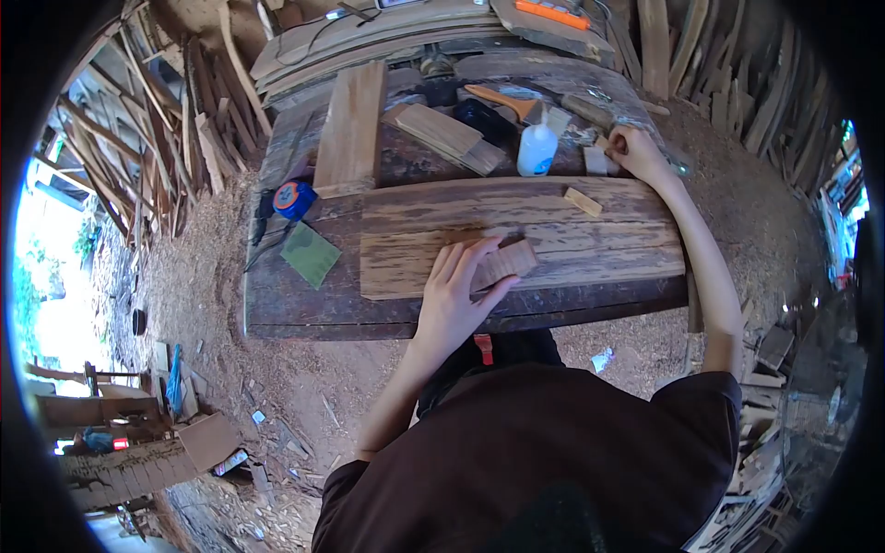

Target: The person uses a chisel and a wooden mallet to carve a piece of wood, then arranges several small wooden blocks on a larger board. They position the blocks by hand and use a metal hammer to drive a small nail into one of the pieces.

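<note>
My left hand [454,288] is closed round one end of a small wooden block [507,264], which rests on a wide plank [608,240] with dark grain streaks. At the far right of the workbench, my right hand [638,155] has its fingers curled in a pinch; what they hold, if anything, is hard to see. Beside those fingers lies a small pale block [595,161]. A short wood piece [583,202] sits on the plank between my hands. Near it stands a white glue bottle [536,149].
On the workbench [304,309] are a blue tape measure [294,199], a green sandpaper sheet [310,253], an upright-lying board [352,129], stacked offcuts [442,134] and a wood-handled brush [502,100]. Lumber leans behind on both sides. Wood shavings cover the floor [212,276].
</note>
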### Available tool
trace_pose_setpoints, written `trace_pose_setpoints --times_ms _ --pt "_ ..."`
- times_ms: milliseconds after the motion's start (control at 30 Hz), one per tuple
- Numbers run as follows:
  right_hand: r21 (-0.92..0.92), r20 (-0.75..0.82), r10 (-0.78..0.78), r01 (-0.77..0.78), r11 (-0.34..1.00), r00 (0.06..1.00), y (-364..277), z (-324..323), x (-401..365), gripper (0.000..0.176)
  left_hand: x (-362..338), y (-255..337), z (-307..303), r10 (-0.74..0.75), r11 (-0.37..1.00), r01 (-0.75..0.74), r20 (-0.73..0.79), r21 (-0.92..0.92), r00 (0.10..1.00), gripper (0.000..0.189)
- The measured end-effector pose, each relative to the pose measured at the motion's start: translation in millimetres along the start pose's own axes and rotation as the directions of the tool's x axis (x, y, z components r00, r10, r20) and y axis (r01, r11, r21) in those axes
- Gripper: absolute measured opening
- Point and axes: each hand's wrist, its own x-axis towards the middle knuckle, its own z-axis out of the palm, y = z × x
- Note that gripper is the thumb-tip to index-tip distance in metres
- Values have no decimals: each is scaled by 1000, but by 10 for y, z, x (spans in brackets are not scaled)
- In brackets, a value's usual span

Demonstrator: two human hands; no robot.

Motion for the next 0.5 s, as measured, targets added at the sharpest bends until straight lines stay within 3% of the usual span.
trace_pose_setpoints --times_ms 200,300,433,500 --pt "13 80 154 -156 988 985 203 133 116 28 21 -30 -114 -38 988 52 95 -147 995 57" --pt "87 61 126 -131 988 990 198 118 75 27 22 -38 -125 -32 988 48 111 -143 993 58" --pt "26 5 157 -157 987 988 -6 -64 -10 26 26 -40 -154 -79 983 97 114 -158 990 54" --pt "-109 -291 -83 53 993 953 -75 -148 -88 25 -10 -99 -140 -156 928 166 57 -332 986 52"
